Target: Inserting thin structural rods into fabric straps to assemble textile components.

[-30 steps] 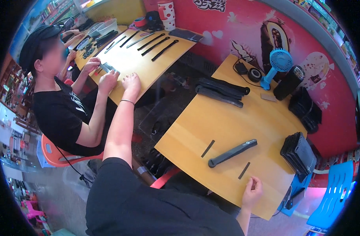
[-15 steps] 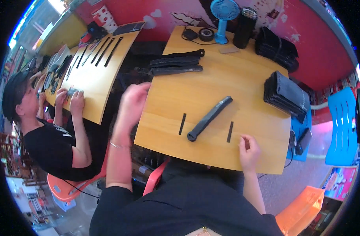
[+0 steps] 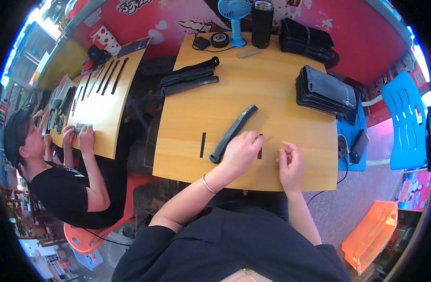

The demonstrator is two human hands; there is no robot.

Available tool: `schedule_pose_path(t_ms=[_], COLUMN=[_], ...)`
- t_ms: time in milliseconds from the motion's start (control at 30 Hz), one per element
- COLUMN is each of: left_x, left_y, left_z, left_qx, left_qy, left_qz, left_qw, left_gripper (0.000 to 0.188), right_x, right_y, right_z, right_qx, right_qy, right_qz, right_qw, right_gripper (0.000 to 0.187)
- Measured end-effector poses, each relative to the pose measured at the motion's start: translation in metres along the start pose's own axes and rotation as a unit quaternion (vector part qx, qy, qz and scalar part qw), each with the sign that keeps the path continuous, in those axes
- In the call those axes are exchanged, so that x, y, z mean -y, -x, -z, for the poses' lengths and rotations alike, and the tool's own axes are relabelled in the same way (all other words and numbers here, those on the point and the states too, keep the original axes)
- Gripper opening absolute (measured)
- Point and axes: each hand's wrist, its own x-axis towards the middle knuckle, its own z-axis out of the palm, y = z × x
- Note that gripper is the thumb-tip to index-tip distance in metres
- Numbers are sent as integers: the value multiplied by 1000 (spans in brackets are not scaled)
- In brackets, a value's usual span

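Here's the strap [image 3: 234, 130], dark grey, lying aslant on the near half of your desk [image 3: 276, 103], rounded end down by the near edge, the other end pointing at the far edge. On its left, toward the left edge, sits one short black strip [image 3: 202, 144], well apart; on its right, a second strip [image 3: 260, 155], partly covered by your left hand [image 3: 243, 149]. That hand reaches in over the near edge, back up, fingers bunched together right at the second strip; pinching it or not, I can't tell. Your right hand [image 3: 291, 167] is just beside, nearer the right edge, thumb and fingers curled close, and I can't tell whether they grip anything.

Moving out! A strap pile [image 3: 189, 77] juts past the left edge, near the far left corner. Stacked black pouches [image 3: 326, 89] overhang the right edge; a dark bundle [image 3: 307, 40] fills the far right corner. Along the far edge: charger [image 3: 201, 43], round tin [image 3: 219, 40], blue fan [image 3: 236, 28], black bottle [image 3: 262, 23], with a card [image 3: 248, 52] in front. Off left, a co-worker [image 3: 60, 188] has both hands at a grey piece [image 3: 83, 127]. Off right, a blue chair [image 3: 399, 124] and an orange crate [image 3: 369, 239].
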Motion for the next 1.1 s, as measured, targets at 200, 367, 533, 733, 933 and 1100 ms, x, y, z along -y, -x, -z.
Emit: schedule_pose_path(t_ms=[200,367,533,733,933,1100], left_x=[31,44,55,83,100,107], left_y=[4,18,41,73,85,90], left_z=[21,27,29,35,33,28], left_qx=[-137,-157,-194,-268,-283,-289], left_qy=[9,104,166,194,242,285], left_qz=[108,137,149,226,288,258], left_qw=[985,973,955,916,882,877], left_gripper=[29,18,11,7,10,12], right_x=[5,13,5,7,5,4], right_y=[1,-2,-2,1,2,2], right_z=[1,2,0,-2,-2,-2], right_qx=[-1,22,28,25,33,41], right_qy=[-47,-45,-47,-69,-39,-28], right_qz=[-31,-36,9,21,49,52], right_qw=[998,998,998,997,998,997], right_gripper=[33,33,14,7,5,6])
